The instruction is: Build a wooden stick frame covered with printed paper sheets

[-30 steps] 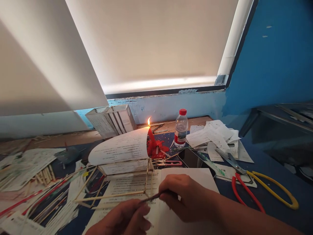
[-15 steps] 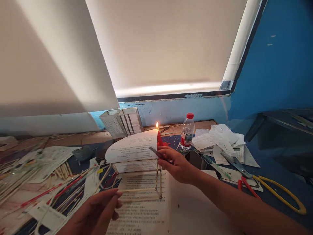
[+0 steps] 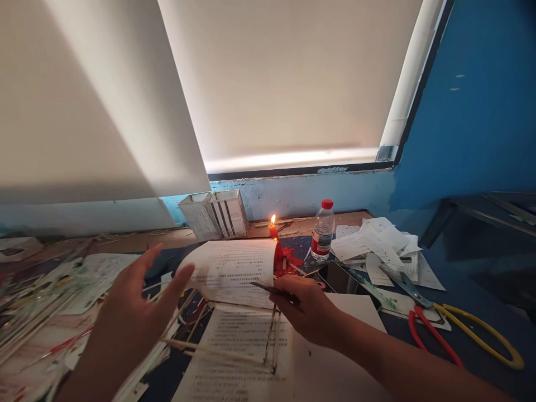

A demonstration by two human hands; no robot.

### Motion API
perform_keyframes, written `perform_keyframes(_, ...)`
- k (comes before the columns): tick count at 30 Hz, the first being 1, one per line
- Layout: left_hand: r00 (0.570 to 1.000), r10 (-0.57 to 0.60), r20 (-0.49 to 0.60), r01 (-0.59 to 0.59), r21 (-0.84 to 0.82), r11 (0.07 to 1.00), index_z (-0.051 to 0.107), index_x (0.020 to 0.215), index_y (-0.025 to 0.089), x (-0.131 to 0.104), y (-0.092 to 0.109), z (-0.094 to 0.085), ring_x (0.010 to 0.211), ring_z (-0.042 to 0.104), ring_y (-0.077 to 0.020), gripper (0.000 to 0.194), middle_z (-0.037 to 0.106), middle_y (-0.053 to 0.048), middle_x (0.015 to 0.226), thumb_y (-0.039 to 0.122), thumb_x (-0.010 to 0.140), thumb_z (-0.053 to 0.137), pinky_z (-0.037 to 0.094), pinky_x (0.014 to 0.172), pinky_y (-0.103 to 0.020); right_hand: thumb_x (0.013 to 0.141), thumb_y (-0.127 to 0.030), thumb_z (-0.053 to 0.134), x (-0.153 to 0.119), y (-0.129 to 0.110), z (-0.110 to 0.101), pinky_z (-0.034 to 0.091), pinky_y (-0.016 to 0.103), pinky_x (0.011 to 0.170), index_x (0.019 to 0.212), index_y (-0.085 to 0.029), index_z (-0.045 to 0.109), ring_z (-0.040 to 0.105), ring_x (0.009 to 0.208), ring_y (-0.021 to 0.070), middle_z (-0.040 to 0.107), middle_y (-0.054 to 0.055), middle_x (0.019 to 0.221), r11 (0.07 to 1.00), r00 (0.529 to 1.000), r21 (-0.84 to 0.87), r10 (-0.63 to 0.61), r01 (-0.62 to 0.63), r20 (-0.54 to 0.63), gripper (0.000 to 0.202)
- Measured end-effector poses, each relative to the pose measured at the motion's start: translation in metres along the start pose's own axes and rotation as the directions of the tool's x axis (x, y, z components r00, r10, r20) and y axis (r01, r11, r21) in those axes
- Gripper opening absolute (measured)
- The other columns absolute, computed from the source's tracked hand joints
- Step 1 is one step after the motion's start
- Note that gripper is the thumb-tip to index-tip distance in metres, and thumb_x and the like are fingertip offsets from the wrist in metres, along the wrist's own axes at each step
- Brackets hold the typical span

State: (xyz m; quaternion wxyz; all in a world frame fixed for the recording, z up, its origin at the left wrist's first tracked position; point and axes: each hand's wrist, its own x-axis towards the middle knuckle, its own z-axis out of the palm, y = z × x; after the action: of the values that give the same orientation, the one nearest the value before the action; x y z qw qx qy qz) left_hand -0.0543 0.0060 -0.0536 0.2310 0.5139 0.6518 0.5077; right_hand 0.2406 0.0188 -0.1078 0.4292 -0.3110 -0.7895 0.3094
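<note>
The left hand (image 3: 136, 307) has its grip spread and empty, left of a curled white printed page (image 3: 238, 271). The right hand's grip is closed around a slim, dark, blade-like tool (image 3: 262, 286), its tip over that page. Just beyond the page's far right corner burns a short red wax candle (image 3: 273, 230); whether they touch is unclear. If the page springs up, it could catch fire. A low sweep of the right hand could snag the pale thin-stick frame (image 3: 268, 341) on the near side, probably cracking its joints.
</note>
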Motion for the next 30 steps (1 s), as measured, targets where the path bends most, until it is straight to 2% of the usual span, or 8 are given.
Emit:
perform_keyframes(1, 0.995, -0.077, -0.058, 0.08, 0.059, 0.995, 0.056, 0.138, 0.029, 0.012, 0.006, 0.003, 0.121, 0.063, -0.0349, 0.079, 0.072, -0.005, 0.128, 0.05, 0.067, 0.084, 0.058, 0.057, -0.016, 0.096, -0.016, 0.056, -0.002, 0.0, -0.001, 0.046, 0.026, 0.07, 0.095, -0.018, 0.068, 0.059, 0.076, 0.0133, 0.067, 0.002, 0.087, 1.0, 1.0, -0.002, -0.014, 0.014, 0.005, 0.013)
perform_keyframes(3, 0.97, -0.218, 0.106, 0.221, -0.021, 0.975, 0.066, 0.126, 0.017, 0.029, 0.016, 0.011, 0.104, 0.072, -0.0368, 0.067, 0.08, -0.012, 0.102, 0.057, 0.073, 0.077, 0.062, 0.059, -0.025, 0.095, -0.016, 0.056, -0.005, -0.001, -0.007, 0.048, 0.027, 0.075, 0.1, -0.018, 0.069, 0.063, 0.082, 0.0149, 0.071, 0.004, 0.093, 0.999, 0.999, -0.012, -0.04, 0.04, 0.024, 0.014)
perform_keyframes(7, 0.917, -0.203, 0.343, 0.292, -0.23, 0.929, 0.075, 0.107, 0.014, 0.039, 0.019, 0.025, 0.095, 0.076, -0.0334, 0.049, 0.081, -0.012, 0.097, 0.044, 0.07, 0.084, 0.064, 0.076, -0.034, 0.098, -0.023, 0.056, -0.003, -0.014, -0.042, 0.052, 0.03, 0.078, 0.112, -0.021, 0.069, 0.066, 0.088, 0.017, 0.073, 0.006, 0.102, 0.995, 0.995, -0.065, -0.077, 0.081, 0.057, 0.02)
perform_keyframes(12, 0.922, -0.202, 0.33, 0.287, -0.232, 0.93, 0.076, 0.105, 0.02, 0.041, 0.011, 0.024, 0.101, 0.075, -0.033, 0.047, 0.079, -0.011, 0.11, 0.043, 0.065, 0.088, 0.064, 0.086, -0.039, 0.105, -0.038, 0.04, 0.026, -0.032, -0.088, 0.044, 0.027, 0.055, 0.107, -0.021, 0.061, 0.054, 0.055, 0.012, 0.067, 0.002, 0.076, 0.982, 0.926, -0.186, -0.047, -0.025, -0.374, 0.027)
perform_keyframes(15, 0.931, -0.186, 0.313, 0.267, -0.242, 0.933, 0.075, 0.107, 0.02, 0.041, 0.009, 0.023, 0.1, 0.075, -0.0316, 0.048, 0.079, -0.01, 0.11, 0.043, 0.067, 0.087, 0.064, 0.087, -0.038, 0.102, -0.037, 0.047, 0.044, -0.019, -0.091, 0.038, 0.028, 0.055, 0.09, -0.02, 0.064, 0.052, 0.055, 0.013, 0.062, 0.003, 0.07, 0.883, 0.983, -0.443, 0.09, -0.153, -0.16, 0.027)
perform_keyframes(18, 0.941, -0.17, 0.291, 0.241, -0.229, 0.943, 0.075, 0.103, 0.02, 0.04, 0.008, 0.025, 0.099, 0.075, -0.0336, 0.048, 0.079, -0.01, 0.109, 0.046, 0.065, 0.088, 0.065, 0.083, -0.04, 0.096, -0.03, 0.056, 0.05, -0.003, -0.089, 0.029, 0.029, 0.048, 0.075, -0.016, 0.065, 0.044, 0.044, 0.0119, 0.056, 0.003, 0.057, 0.799, 0.951, -0.53, 0.307, -0.284, -0.045, 0.027)
perform_keyframes(24, 0.95, -0.152, 0.272, 0.218, -0.233, 0.948, 0.075, 0.103, 0.018, 0.038, 0.005, 0.027, 0.09, 0.078, -0.0309, 0.048, 0.081, -0.01, 0.1, 0.044, 0.065, 0.087, 0.066, 0.08, -0.037, 0.106, -0.035, 0.036, 0.051, -0.021, -0.088, 0.04, 0.029, 0.061, 0.106, -0.018, 0.065, 0.057, 0.065, 0.0156, 0.065, 0.004, 0.078, 0.889, 0.977, -0.432, 0.069, -0.152, -0.202, 0.034)
perform_keyframes(30, 0.965, -0.137, 0.225, 0.188, -0.223, 0.957, 0.077, 0.1, 0.02, 0.037, 0.009, 0.028, 0.091, 0.077, -0.0317, 0.045, 0.081, -0.009, 0.1, 0.045, 0.064, 0.087, 0.066, 0.08, -0.037, 0.097, -0.032, 0.063, 0.044, 0.003, -0.079, 0.055, 0.037, 0.081, 0.113, -0.015, 0.067, 0.067, 0.094, 0.0234, 0.067, 0.012, 0.113, 0.937, 1.0, -0.348, 0.017, -0.007, 0.025, 0.024)
